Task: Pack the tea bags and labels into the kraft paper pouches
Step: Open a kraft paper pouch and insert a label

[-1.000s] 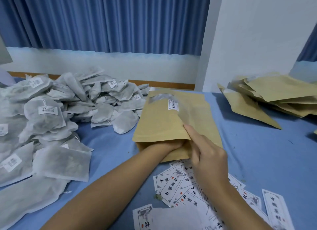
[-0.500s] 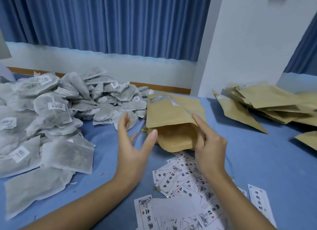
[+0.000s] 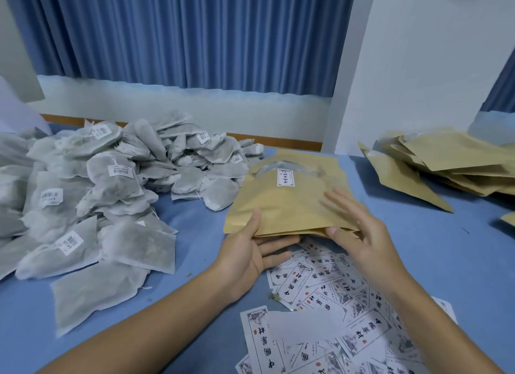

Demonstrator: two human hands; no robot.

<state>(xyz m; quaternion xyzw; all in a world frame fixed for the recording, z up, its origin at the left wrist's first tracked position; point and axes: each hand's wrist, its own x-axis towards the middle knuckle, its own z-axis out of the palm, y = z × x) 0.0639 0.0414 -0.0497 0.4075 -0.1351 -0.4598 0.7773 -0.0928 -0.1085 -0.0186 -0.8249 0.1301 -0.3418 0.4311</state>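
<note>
Head view, left hand (image 3: 250,251) fingers pinching kraft pouch (image 3: 284,203) edge, right hand (image 3: 362,234) fingers flat atop (spread)

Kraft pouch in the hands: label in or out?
In, apparently: a white label shows at the kraft pouch's clear window near its top. Other contents: cannot tell.

Blue surface (image 3: 418,262), and it's busy. Left side, a big heap of tea bags (image 3: 111,184), many with barcode stickers, and one single tea bag (image 3: 97,293) lying flat nearest the front. Front centre, printed labels (image 3: 320,284) fanned out and overlapping, a small green crumb (image 3: 274,297) at their left edge. In the middle, a windowed pouch (image 3: 287,206), its near end over the labels. Far right, a loose stack of kraft pouches (image 3: 446,162).
</note>
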